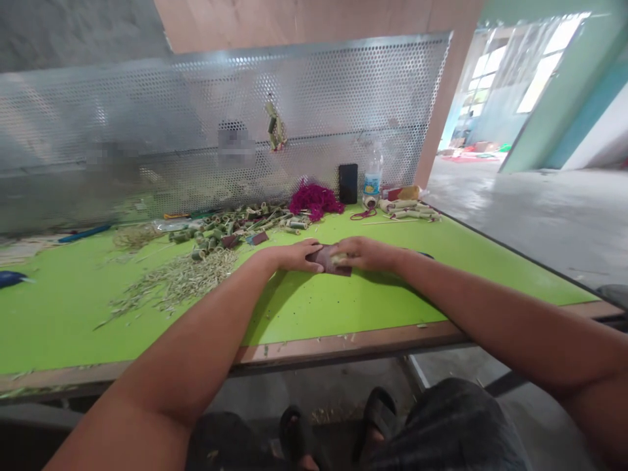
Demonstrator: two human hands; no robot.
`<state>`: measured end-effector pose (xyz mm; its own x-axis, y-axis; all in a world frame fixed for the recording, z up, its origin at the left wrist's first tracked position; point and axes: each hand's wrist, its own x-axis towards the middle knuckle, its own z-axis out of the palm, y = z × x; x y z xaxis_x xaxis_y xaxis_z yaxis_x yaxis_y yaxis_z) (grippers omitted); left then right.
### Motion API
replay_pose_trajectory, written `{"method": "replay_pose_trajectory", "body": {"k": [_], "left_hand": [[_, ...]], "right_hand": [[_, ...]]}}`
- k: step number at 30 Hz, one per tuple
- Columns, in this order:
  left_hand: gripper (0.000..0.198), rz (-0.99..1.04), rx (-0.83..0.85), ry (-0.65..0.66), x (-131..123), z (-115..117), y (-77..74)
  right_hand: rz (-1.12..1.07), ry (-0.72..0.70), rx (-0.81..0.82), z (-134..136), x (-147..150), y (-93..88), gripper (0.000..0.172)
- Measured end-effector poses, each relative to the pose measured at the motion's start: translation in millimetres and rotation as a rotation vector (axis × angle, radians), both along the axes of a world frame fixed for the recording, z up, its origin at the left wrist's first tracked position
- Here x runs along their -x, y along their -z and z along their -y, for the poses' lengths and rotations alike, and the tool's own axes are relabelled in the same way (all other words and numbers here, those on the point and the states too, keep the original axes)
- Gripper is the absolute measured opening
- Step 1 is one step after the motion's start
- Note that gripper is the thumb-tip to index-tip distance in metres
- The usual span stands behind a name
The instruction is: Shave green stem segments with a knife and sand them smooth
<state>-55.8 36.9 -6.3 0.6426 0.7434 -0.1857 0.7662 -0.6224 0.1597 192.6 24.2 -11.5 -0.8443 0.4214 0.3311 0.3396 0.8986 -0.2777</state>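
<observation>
Both my hands meet over the middle of the green table top (343,301). My left hand (294,256) presses down on a small dark reddish-brown sheet (328,258) lying flat on the table. My right hand (366,254) is closed around a small pale green piece (337,259) and holds it against that sheet. The fingertips of both hands are partly hidden by each other.
Short green cut stalk pieces (216,232) and a spread of thin pale shavings (176,281) lie to the left. At the back stand a magenta fibre tuft (316,198), a black phone (348,183), a water bottle (373,176) and a perforated metal screen (245,124).
</observation>
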Motion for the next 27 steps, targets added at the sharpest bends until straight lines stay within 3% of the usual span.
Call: {"method": "replay_pose_trajectory", "body": {"k": [2, 5, 7, 11, 14, 20, 23, 27], "left_hand": [[0.093, 0.001, -0.002, -0.014, 1, 0, -0.3], [0.097, -0.015, 0.034, -0.011, 1, 2, -2.9], [0.099, -0.013, 0.047, -0.005, 1, 3, -4.7], [0.098, 0.008, 0.033, -0.008, 0, 5, -5.5], [0.096, 0.015, 0.013, -0.003, -1, 6, -4.5], [0.093, 0.047, -0.032, 0.018, 1, 14, -5.8], [0.091, 0.226, -0.155, 0.040, -2, 20, -10.1], [0.077, 0.706, -0.329, 0.128, -20, 30, -15.0]], "right_hand": [[-0.006, 0.071, -0.008, 2, -1, -1.7, 0.030], [-0.022, -0.057, 0.083, 5, -1, -3.2, 0.030], [-0.095, -0.038, 0.242, 8, -1, -4.1, 0.030], [-0.538, 0.141, 0.660, 11, -2, -9.0, 0.037], [-0.703, 0.074, 0.938, 18, -1, -14.8, 0.043], [-0.727, -0.019, 1.135, 28, 2, -22.0, 0.039], [-0.729, 0.019, 1.146, 26, 3, -22.2, 0.039], [-0.718, 0.051, 1.148, 24, 7, -18.4, 0.040]]}}
